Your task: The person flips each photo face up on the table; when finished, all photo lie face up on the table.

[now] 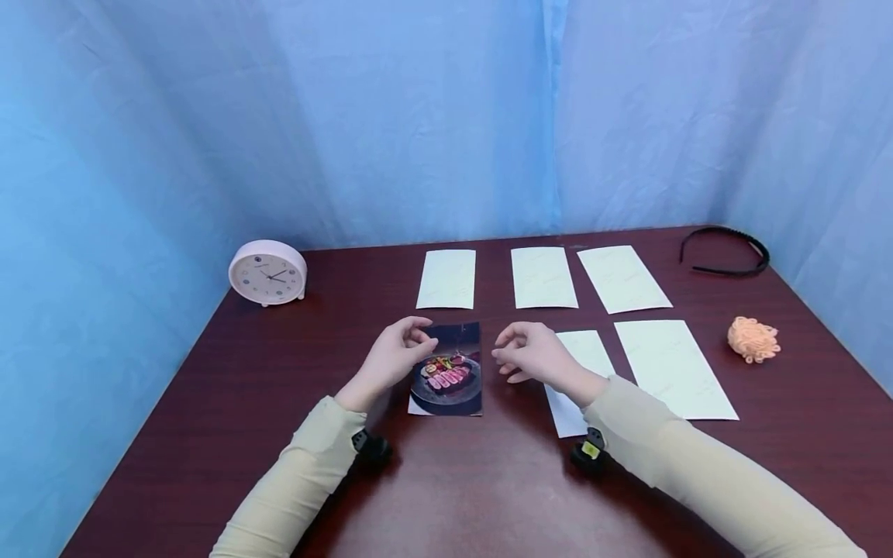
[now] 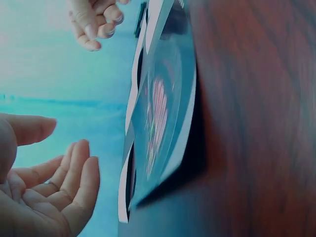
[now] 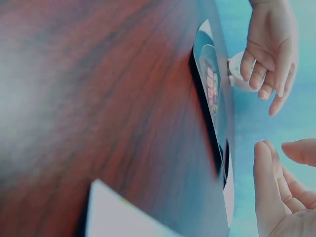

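A picture card (image 1: 446, 378) showing sliced meat on a dark plate lies on the table between both hands. Seen from the left wrist, the card (image 2: 157, 118) bows, its near edge lifted over a dark shadow. My left hand (image 1: 399, 355) hovers over the card's left side, fingers loosely bent, thumb apart from them in the left wrist view. To the card's right, my right hand (image 1: 537, 355) hangs above the table beside a white card (image 1: 586, 353), which its wrist partly covers. Neither hand holds anything.
Behind lie three more white cards (image 1: 446, 279), with another white card (image 1: 673, 370) at right. A pink-white clock (image 1: 268, 273) stands at the back left. On the right are a black headband (image 1: 732, 271) and a peach looped puff (image 1: 753, 339). Blue curtains (image 1: 418, 116) enclose the table.
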A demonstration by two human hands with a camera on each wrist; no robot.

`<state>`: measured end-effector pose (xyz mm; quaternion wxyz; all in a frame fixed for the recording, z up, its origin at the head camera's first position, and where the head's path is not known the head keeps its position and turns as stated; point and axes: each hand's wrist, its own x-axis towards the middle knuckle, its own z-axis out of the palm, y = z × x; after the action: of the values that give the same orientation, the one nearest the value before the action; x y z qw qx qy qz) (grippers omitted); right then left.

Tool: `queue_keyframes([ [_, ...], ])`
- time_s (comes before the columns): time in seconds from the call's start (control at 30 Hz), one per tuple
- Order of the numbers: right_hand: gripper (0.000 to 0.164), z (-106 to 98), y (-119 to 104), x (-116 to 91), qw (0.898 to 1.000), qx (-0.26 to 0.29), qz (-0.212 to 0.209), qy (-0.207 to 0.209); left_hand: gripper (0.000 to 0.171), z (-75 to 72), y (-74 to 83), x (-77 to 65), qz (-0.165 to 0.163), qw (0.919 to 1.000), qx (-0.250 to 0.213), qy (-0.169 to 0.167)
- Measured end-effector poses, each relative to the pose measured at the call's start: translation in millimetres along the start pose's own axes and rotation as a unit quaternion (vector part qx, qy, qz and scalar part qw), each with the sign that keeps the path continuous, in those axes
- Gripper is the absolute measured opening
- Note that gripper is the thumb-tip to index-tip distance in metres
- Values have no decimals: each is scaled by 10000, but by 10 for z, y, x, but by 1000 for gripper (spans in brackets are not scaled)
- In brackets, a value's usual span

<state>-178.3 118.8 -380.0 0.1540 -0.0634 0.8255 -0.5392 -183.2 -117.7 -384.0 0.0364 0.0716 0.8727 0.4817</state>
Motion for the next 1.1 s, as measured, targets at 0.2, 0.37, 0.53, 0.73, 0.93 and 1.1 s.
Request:
queue_keyframes([
  [0.2, 19, -119, 84, -129, 9998, -55, -194, 68, 37, 168, 81, -52, 373, 9990, -215, -99],
  [0.37, 22, -199, 136, -228, 9998, -92, -186, 68, 37, 307, 155, -64, 497, 9977, -415, -222],
  [0.53, 25, -341, 217, -330, 9983, -522, -239, 116, 36, 457, 230, -69, 610, 9957, -512, -473],
  [0.73, 18, -510, 341, -446, 9828, -1679, -715, 300, 37, 638, 340, -96, 827, 9933, -287, -758],
  [0.93, 17, -655, 431, -598, 9577, -2480, -1367, 503, 41, 832, 437, -97, 1149, 9851, -97, -1276],
  [1.1, 25, -741, 520, -678, 9403, -2826, -1831, 488, 49, 953, 504, -88, 1466, 9734, 980, -1461],
])
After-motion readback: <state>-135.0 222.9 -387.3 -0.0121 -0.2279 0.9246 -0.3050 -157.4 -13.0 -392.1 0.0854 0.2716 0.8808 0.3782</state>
